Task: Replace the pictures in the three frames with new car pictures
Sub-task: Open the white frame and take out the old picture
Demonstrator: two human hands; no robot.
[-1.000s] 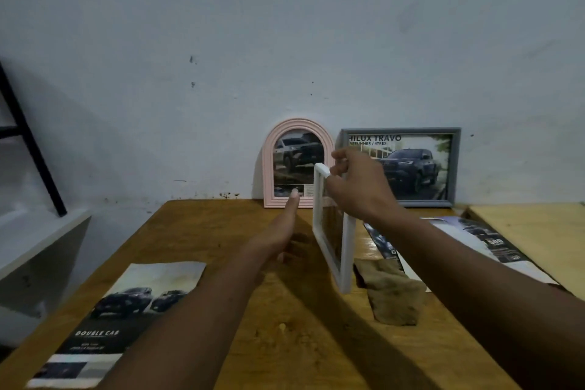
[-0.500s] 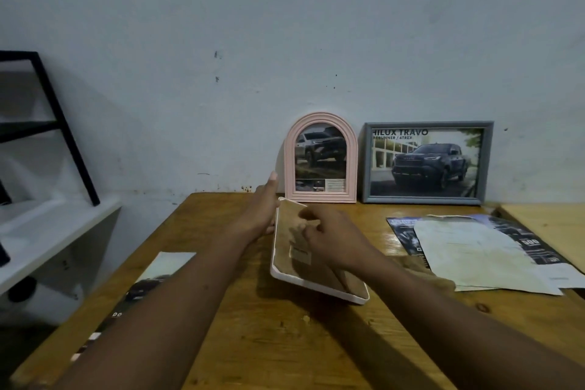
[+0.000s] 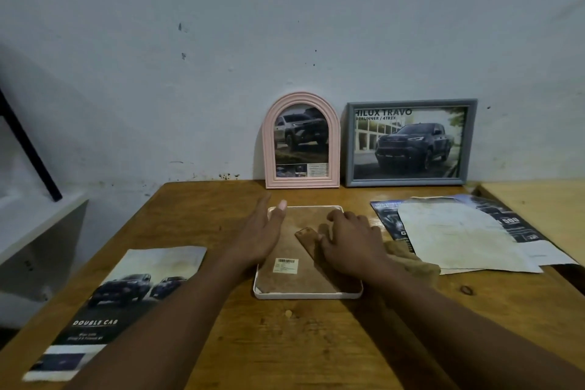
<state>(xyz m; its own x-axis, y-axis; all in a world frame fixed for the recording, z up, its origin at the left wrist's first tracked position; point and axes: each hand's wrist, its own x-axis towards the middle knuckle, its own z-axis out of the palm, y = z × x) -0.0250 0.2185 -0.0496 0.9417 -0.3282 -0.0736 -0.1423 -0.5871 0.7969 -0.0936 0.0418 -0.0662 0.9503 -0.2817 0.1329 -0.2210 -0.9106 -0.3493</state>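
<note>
At the far left a white shelf [image 3: 34,222] is seen beside the counter [image 3: 300,345], with a black slanted bar [image 3: 28,149] standing on it. On the counter's left part a car brochure [image 3: 126,298] marked "DOUBLE CAB" is laid flat, face up.

At the middle, a white frame [image 3: 307,295] is laid face down on the counter, so that its brown backing board [image 3: 316,275] is turned upward; a barcode label [image 3: 286,265] is stuck on the board. The left hand [image 3: 262,231] is laid along the frame's left edge with its fingers straight and together, and its thumb is set on the frame's upper left corner; nothing is gripped by it. A folding stand [image 3: 305,236] is seen lying on the backing. Just right of it, the right hand [image 3: 351,244] is placed on the backing with bent fingers, the tips being pressed to the board and the thumb lying against the stand's edge; no grip on anything can be made out.

Behind the hands, a pink arched frame [image 3: 268,152] and, to its right, a grey rectangular frame [image 3: 406,181] are leaned upright against the wall, each with a car picture in it.

Right of the white frame, a brown cloth [image 3: 411,263] is partly covered by the right wrist. Beyond it, loose sheets [image 3: 459,237] are spread over printed car pages [image 3: 506,222]. A second, paler counter [image 3: 538,199] is butted against the right side.
</note>
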